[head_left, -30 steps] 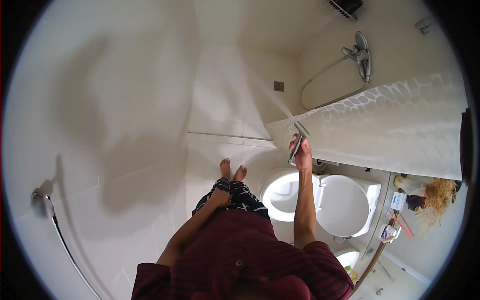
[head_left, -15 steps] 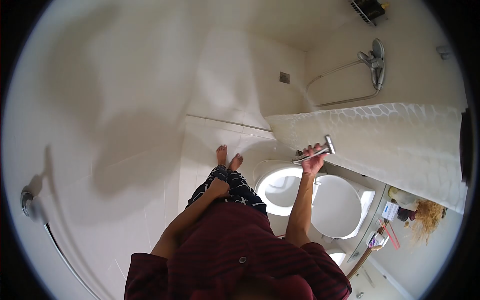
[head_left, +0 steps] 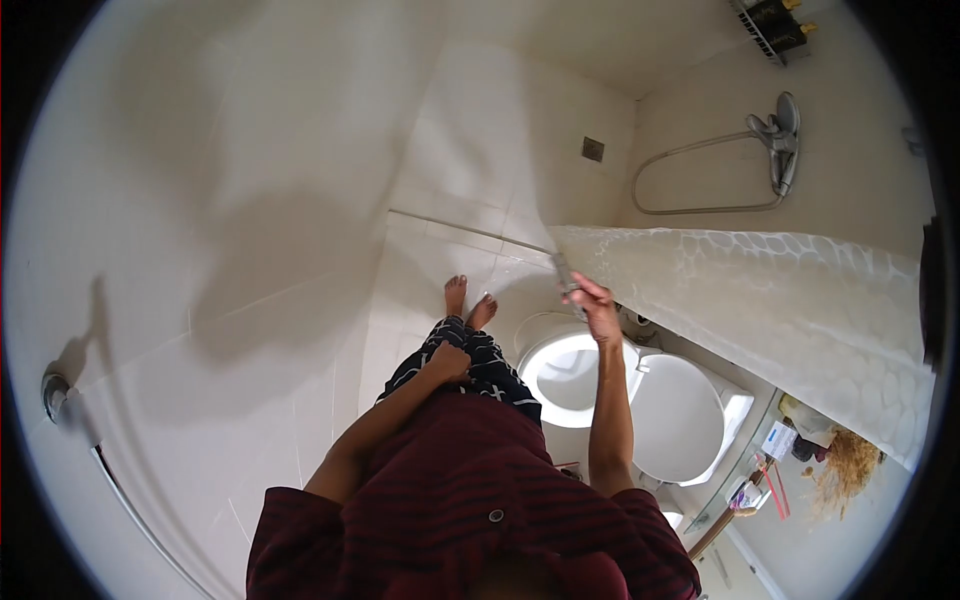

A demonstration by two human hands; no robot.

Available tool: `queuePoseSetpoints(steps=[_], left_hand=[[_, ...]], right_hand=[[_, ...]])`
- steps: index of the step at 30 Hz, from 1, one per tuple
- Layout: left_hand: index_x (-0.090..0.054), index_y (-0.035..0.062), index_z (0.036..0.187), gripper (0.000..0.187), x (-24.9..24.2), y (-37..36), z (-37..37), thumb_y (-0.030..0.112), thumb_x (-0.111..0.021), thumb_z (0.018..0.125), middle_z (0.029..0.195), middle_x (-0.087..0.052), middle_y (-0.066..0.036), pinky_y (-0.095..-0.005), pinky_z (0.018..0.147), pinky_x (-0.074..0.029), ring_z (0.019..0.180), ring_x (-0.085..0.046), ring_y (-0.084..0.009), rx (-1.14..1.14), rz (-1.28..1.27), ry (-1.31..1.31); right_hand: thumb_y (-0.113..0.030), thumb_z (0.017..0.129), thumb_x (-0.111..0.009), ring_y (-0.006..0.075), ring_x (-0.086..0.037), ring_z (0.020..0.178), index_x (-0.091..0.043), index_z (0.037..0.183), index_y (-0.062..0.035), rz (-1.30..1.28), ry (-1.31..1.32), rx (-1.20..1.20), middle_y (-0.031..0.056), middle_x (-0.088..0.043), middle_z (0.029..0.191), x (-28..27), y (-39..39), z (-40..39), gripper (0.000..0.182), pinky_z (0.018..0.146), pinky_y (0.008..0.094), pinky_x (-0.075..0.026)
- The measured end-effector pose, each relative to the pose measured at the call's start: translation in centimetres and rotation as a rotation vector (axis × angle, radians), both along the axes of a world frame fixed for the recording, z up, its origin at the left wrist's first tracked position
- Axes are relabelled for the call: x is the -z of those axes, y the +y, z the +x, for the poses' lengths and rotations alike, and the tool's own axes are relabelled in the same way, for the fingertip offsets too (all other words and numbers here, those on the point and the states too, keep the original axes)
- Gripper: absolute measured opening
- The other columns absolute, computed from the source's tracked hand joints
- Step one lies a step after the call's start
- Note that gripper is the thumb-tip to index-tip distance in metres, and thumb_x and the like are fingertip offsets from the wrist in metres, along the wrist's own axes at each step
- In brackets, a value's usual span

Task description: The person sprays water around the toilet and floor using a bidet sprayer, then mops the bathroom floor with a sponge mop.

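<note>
My right hand is stretched out over the toilet's near side, its fingers wrapped round a silver hand-held sprayer. The sprayer is blurred, and its head points away from me toward the floor and the curtain's edge. Below it stands the white toilet with its lid raised. At my lap, my left hand is closed in a fist against the black-and-white patterned trousers and seems to grip the cloth.
A pale shower curtain hangs on the right. Beyond it are a wall-mounted shower mixer with a hose and a floor drain. A low ledge crosses the floor ahead of my bare feet. A glass shelf holds small items.
My right hand has swung left and turned the sprayer, so its head now points away from me instead of to the right. My left hand stays at the trousers. The view has shifted slightly.
</note>
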State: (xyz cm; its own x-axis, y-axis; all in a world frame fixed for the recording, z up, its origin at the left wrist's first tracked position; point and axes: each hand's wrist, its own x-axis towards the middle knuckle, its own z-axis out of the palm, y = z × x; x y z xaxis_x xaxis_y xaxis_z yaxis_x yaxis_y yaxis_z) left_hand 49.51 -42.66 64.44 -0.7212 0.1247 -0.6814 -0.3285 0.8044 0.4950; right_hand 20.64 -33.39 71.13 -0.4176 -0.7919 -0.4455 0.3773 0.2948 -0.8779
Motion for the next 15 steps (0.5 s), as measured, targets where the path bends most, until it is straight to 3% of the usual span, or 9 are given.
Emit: queuePoseSetpoints(steps=[4,10,13,15], left_hand=[[-0.065,0.0146,0.075,0.029,0.6,0.0,0.2,0.041,-0.055,0.069,0.075,-0.062,-0.009,-0.0406,0.069,-0.041,0.074,-0.060,-0.0250,0.000,-0.024,-0.006],[-0.066,0.0148,0.075,0.029,0.0,-0.6,0.4,0.041,-0.055,0.069,0.075,-0.062,-0.010,-0.0410,0.067,-0.042,0.074,-0.060,-0.0258,-0.030,0.007,0.006],[-0.066,0.0151,0.077,0.029,0.6,-0.6,0.8,0.041,-0.055,0.069,0.075,-0.062,-0.009,-0.0410,0.067,-0.043,0.074,-0.060,-0.0256,-0.024,-0.003,0.010],[-0.066,0.0153,0.078,0.029,0.7,-0.8,0.9,0.041,-0.055,0.069,0.075,-0.062,-0.009,-0.0409,0.067,-0.043,0.075,-0.060,-0.0256,-0.024,-0.009,0.007]], right_hand=[[-0.006,0.075,-0.061,0.0104,-0.055,0.082,-0.057,0.109,-0.0039,0.024,-0.096,-0.424,0.0041,-0.061,0.094,-0.3,-5.4,4.7,0.034,0.077,0.0242,-0.044],[-0.008,0.075,-0.062,0.0111,-0.055,0.084,-0.058,0.108,-0.0071,-0.057,-0.012,-0.361,0.0055,-0.061,0.096,7.3,-6.3,10.4,0.033,0.077,0.0252,-0.044],[-0.009,0.074,-0.064,0.0110,-0.055,0.083,-0.058,0.108,-0.0092,0.128,0.235,-0.309,0.0084,-0.061,0.096,8.8,-6.3,11.7,0.034,0.076,0.0238,-0.043],[-0.009,0.072,-0.065,0.0107,-0.055,0.082,-0.059,0.108,-0.0111,0.138,0.234,-0.296,0.0090,-0.061,0.096,9.0,-6.5,12.3,0.036,0.076,0.0230,-0.043]])
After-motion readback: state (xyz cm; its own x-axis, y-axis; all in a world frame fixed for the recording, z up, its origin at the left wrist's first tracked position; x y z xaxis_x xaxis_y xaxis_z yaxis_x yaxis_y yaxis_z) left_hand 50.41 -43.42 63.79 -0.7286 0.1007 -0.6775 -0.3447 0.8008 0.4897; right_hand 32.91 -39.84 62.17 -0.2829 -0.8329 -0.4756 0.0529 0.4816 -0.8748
